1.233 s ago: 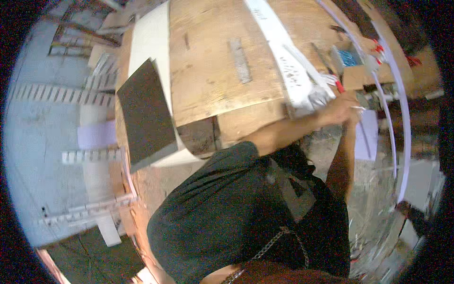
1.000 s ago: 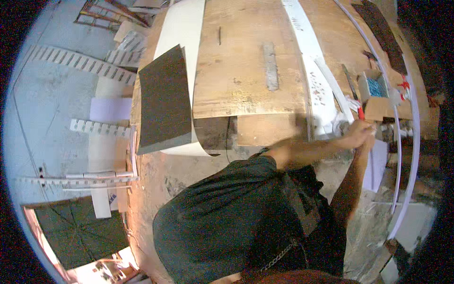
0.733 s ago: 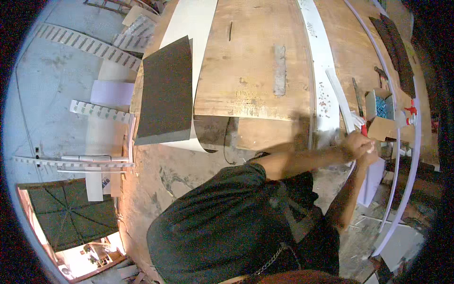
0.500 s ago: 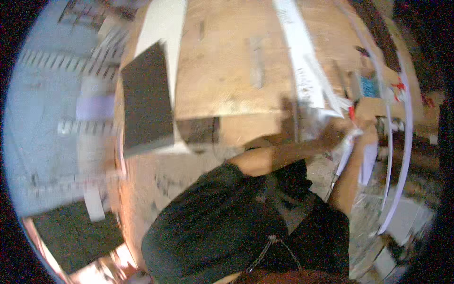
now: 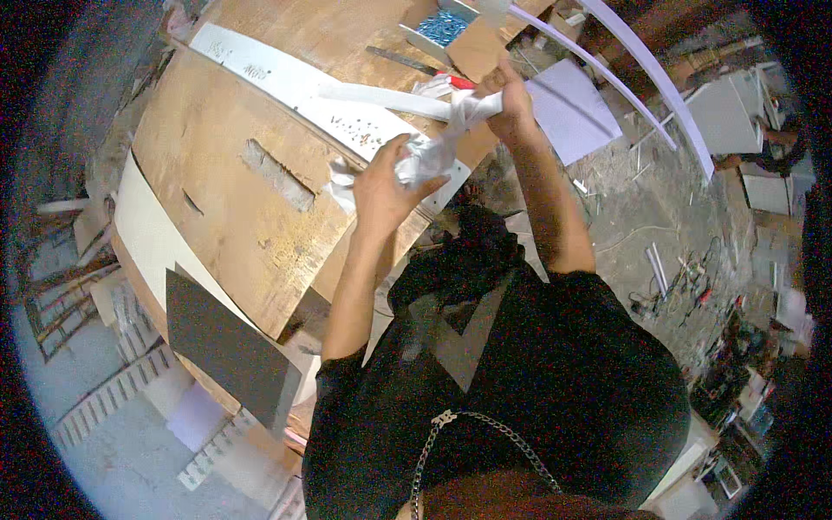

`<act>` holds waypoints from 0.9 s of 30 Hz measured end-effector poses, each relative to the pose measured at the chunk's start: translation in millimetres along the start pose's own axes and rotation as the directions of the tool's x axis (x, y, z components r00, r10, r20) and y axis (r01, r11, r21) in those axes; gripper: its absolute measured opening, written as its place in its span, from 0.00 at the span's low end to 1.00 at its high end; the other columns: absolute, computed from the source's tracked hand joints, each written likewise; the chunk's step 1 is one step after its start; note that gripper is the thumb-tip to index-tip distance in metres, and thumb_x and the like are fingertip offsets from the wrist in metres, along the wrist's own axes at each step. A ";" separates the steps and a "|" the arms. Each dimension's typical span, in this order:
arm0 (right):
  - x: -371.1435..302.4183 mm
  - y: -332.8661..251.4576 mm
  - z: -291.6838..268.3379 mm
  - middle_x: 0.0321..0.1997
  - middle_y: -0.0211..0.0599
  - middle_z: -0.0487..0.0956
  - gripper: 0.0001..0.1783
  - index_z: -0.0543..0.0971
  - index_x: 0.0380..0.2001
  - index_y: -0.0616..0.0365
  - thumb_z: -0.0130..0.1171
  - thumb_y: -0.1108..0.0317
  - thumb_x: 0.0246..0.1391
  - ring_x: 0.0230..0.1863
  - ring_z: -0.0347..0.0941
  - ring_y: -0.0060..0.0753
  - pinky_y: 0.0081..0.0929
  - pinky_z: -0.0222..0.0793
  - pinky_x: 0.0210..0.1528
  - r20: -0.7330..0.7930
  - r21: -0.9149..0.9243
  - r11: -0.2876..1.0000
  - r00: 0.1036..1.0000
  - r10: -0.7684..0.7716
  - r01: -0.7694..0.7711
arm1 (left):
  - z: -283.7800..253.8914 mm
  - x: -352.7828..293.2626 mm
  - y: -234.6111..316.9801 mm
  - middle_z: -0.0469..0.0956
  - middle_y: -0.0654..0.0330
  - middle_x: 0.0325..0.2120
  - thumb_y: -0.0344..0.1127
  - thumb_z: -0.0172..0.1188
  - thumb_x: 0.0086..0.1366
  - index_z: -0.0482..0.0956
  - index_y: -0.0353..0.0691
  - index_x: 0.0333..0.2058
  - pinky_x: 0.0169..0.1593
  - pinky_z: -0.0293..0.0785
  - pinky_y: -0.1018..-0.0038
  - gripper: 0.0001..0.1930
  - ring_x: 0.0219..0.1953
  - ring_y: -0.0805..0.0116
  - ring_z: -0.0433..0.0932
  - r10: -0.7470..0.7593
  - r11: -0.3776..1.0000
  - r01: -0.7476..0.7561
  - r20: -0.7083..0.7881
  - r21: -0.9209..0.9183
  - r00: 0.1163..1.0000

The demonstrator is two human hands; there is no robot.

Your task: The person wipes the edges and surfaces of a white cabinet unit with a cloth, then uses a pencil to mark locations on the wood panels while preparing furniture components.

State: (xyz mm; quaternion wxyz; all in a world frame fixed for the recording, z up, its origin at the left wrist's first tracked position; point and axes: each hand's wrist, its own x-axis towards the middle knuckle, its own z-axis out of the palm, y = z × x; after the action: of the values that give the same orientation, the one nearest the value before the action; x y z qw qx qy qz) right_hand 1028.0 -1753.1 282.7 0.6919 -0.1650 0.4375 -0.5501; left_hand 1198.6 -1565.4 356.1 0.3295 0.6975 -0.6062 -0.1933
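Crumpled translucent white plastic film point(image 5: 427, 162) stretches between my two hands over the wooden table. My left hand point(image 5: 386, 186) curls round its lower part, thumb and fingers partly apart around the bunched film. My right hand point(image 5: 513, 102) is closed at the end of a narrow white strip point(image 5: 386, 98), where the film wraps round it. The strip slants above a long white board point(image 5: 303, 91) with dark marks and small specks. Beside the strip lies a tool with a red handle point(image 5: 457, 81) and a long dark blade point(image 5: 399, 61).
An open box of small blue pieces point(image 5: 444, 28) stands at the table's far side. A dark panel point(image 5: 227, 342) leans over the left edge of the wooden table point(image 5: 260, 217). Right of my right arm are a pale lilac sheet point(image 5: 574, 113), long curved strips point(image 5: 663, 82) and a littered floor.
My view has turned, so the table now lies slantwise. My hands, close together before, are now apart with the film between them, the left one nearer my body.
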 end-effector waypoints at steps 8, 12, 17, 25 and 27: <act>-2.7 -41.0 -49.4 0.14 0.21 0.57 0.27 0.61 0.14 0.46 0.52 0.45 0.61 0.17 0.53 0.20 0.23 0.53 0.22 0.011 -0.328 0.924 0.979 -0.202 0.195 | 27.5 32.3 -50.3 0.83 0.60 0.27 0.34 0.62 0.60 0.83 0.41 0.38 0.32 0.74 0.74 0.08 0.29 0.71 0.80 0.029 0.959 0.023 0.178 -0.284 0.984; -42.7 -76.4 -43.4 0.18 0.36 0.73 0.34 0.72 0.16 0.57 0.47 0.37 0.59 0.22 0.66 0.31 0.37 0.59 0.26 0.083 -0.680 0.674 0.943 -0.322 0.290 | -30.5 56.9 -49.2 0.80 0.64 0.30 0.32 0.59 0.64 0.78 0.40 0.37 0.21 0.67 0.83 0.05 0.25 0.82 0.73 -0.107 0.505 0.237 0.213 -0.830 0.971; -32.8 -31.0 -19.9 0.16 0.23 0.60 0.26 0.65 0.15 0.49 0.50 0.46 0.62 0.20 0.55 0.18 0.21 0.51 0.24 0.274 -0.575 0.688 0.896 -0.349 0.443 | 0.6 88.6 -180.9 0.77 0.53 0.38 0.36 0.62 0.60 0.74 0.35 0.46 0.40 0.74 0.69 0.17 0.35 0.64 0.76 -0.164 0.968 0.080 -0.362 -0.238 0.918; -32.9 3.6 -15.0 0.19 0.24 0.65 0.27 0.70 0.19 0.51 0.47 0.42 0.62 0.22 0.59 0.22 0.23 0.56 0.28 0.184 -0.639 0.769 0.975 0.122 0.025 | 71.7 46.7 -33.4 0.77 0.53 0.46 0.33 0.66 0.54 0.77 0.41 0.47 0.55 0.68 0.63 0.21 0.50 0.53 0.73 0.310 0.942 -0.309 -0.008 -0.130 0.951; -43.6 -12.2 0.7 0.18 0.24 0.64 0.27 0.70 0.19 0.51 0.46 0.42 0.62 0.22 0.59 0.21 0.22 0.55 0.27 0.249 -0.608 0.788 0.966 0.073 0.097 | 84.0 55.1 -46.1 0.77 0.54 0.45 0.31 0.66 0.54 0.78 0.41 0.45 0.54 0.67 0.62 0.18 0.49 0.53 0.73 0.353 0.930 -0.350 0.008 -0.113 0.935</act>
State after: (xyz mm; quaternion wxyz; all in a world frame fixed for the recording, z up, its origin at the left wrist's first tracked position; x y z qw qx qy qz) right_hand 1020.5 -1717.9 310.2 0.6480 -0.4542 0.4973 -0.3557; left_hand 1186.0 -1635.7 271.8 0.3883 0.5557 -0.7142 -0.1741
